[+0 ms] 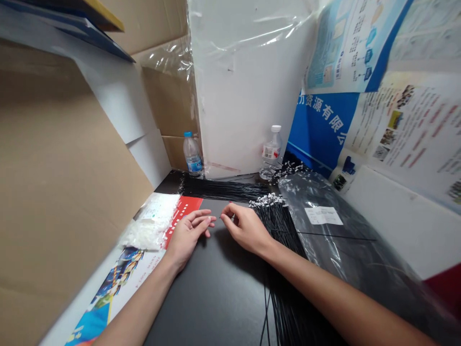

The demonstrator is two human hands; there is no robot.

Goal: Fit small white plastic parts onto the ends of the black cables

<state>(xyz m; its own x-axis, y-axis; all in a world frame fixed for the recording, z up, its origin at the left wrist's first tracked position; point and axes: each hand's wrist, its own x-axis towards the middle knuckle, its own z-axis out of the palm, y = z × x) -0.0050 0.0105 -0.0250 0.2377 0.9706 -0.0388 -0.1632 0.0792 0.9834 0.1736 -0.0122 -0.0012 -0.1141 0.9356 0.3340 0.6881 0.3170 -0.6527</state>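
My left hand (190,235) is over the dark table, thumb and index finger pressed together at a tiny pale piece too small to name. Just right of it, my right hand (247,226) pinches what looks like the end of a thin black wire (334,235), which stretches out to the right above the plastic bag. The fingertips of the two hands are close but apart. Beside and below my right hand lies a bundle of black wires (279,218) with white ends. A clear bag of small white pieces (147,223) lies left of my left hand.
Another row of black wires (226,190) lies across the back. Two plastic bottles (193,156) (272,154) stand behind it. A large clear bag (324,250) with a white label covers the right side. Cardboard (65,168) rises at the left, printed sheets (406,134) at the right.
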